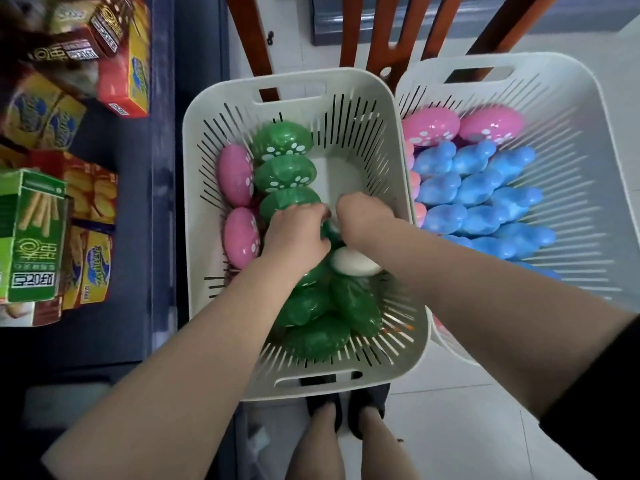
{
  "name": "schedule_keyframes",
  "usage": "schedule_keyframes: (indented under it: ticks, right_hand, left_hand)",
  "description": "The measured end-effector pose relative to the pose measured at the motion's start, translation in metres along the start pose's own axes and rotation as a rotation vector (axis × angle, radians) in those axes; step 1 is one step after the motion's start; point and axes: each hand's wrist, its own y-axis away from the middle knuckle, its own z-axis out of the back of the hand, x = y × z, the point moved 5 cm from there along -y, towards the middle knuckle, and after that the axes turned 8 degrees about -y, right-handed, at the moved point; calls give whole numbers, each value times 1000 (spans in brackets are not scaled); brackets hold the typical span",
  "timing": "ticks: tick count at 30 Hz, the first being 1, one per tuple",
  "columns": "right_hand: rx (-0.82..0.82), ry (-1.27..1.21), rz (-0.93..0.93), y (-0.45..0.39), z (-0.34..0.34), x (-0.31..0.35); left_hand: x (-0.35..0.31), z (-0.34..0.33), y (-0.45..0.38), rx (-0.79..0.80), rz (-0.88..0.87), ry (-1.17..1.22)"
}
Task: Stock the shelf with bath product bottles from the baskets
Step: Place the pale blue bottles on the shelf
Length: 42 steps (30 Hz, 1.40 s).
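A white slotted basket [214, 237] in front of me holds several green mushroom-shaped bottles [282, 140] and two pink ones [235, 174]. Both hands reach down into it. My left hand [294, 233] curls round a green bottle [330, 230] in the middle of the basket. My right hand [363, 216] is curled next to it, touching the same pile; what its fingers hold is hidden. A white cap [353, 261] shows just below my right wrist. More green bottles [322, 313] lie near the basket's front.
A second white basket [571, 140] at the right holds several blue bottles [481, 188] and pink ones [429, 126]. A dark shelf [131, 209] at the left carries snack boxes [31, 233]. Wooden chair legs [252, 39] stand behind the baskets. My feet [346, 407] are below the front basket.
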Motion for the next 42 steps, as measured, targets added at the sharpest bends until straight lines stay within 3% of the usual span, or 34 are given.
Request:
schedule_keyframes:
  ticks: [6, 14, 21, 28, 33, 42]
  right_hand:
    - [-62, 50, 103, 18, 36, 2]
    - [-56, -85, 204, 80, 124, 22]
    - [-153, -361, 223, 155, 210, 41]
    - [-256, -942, 246, 240, 273, 64]
    - [-314, -1192, 362, 289, 299, 84]
    - [-48, -1448, 724, 346, 313, 112]
  left_hand:
    - [0, 11, 11, 56, 52, 248]
    - [-16, 73, 39, 35, 60, 504]
    - [-29, 170, 84, 13, -2, 757]
    - [-44, 259, 147, -70, -45, 992]
    - [-58, 308, 188, -159, -76, 1083]
    - [-69, 365, 260, -405, -45, 1208]
